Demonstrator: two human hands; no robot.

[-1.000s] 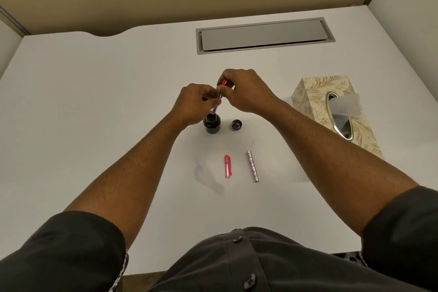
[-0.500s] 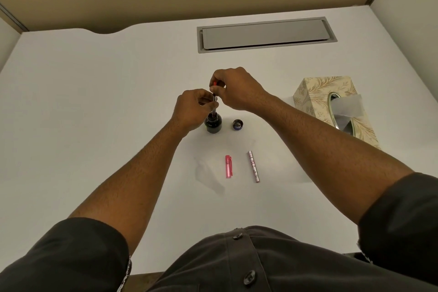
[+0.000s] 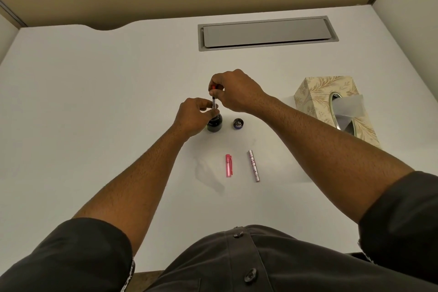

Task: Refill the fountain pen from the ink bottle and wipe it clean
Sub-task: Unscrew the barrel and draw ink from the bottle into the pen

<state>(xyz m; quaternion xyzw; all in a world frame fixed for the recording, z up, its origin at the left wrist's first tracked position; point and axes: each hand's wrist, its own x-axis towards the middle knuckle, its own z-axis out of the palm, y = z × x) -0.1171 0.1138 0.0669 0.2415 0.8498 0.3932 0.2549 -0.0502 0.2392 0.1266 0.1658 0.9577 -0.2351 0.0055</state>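
A small dark ink bottle stands open in the middle of the white desk. The pen's inner section with its converter stands upright with its lower end in the bottle's mouth. My left hand pinches the lower part of that section just above the bottle. My right hand grips the red knob at its top. The bottle's cap lies just right of the bottle. Nearer to me lie the pink pen cap and the patterned pen barrel, side by side.
A patterned tissue box with a tissue sticking out stands at the right. A grey cable hatch is set into the desk at the back. A faint smudge marks the desk left of the pink cap.
Both hands have shifted slightly left over the bottle, and the pen section now stands more upright. Everything lying on the desk has stayed put.
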